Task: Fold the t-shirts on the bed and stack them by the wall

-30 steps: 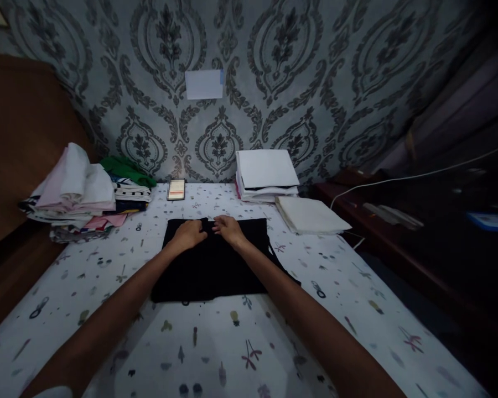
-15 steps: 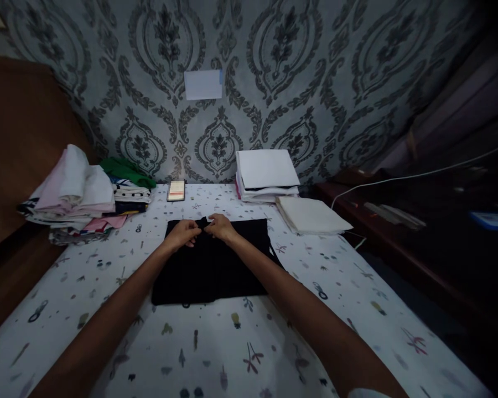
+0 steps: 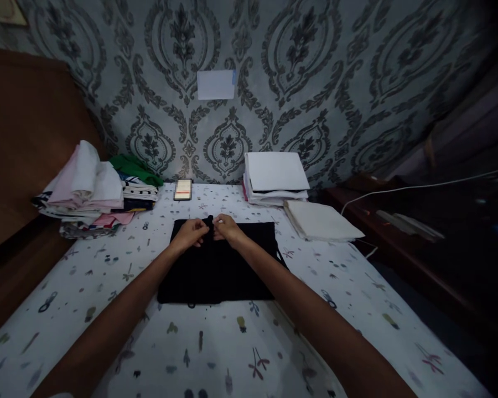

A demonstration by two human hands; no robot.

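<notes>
A black garment point(image 3: 228, 271), folded into a rough rectangle, lies flat on the patterned bed sheet point(image 3: 216, 342). At its far edge, my left hand point(image 3: 191, 233) pinches a bit of the black cloth between thumb and fingers. My right hand point(image 3: 227, 228) is just beside it, fingertips also closed on the cloth at the same spot. Between the two hands a small bunched piece of the fabric sticks up. A thin black strap or loop shows at the garment's right side, partly behind my right forearm. The kind of garment is too dark to make out.
Piled folded clothes point(image 3: 87, 193) stand at the left by a brown wooden board point(image 3: 29, 143). A lit phone point(image 3: 183, 189) lies near the wall. White folders or papers point(image 3: 278, 171) are stacked at the back right, with a cream folded stack point(image 3: 321, 220) before them. A white cable point(image 3: 423, 187) crosses the right side.
The view has shifted slightly, so everything sits a little further right. Both hands stay at the garment's far edge, their fingertips drawn slightly closer together.
</notes>
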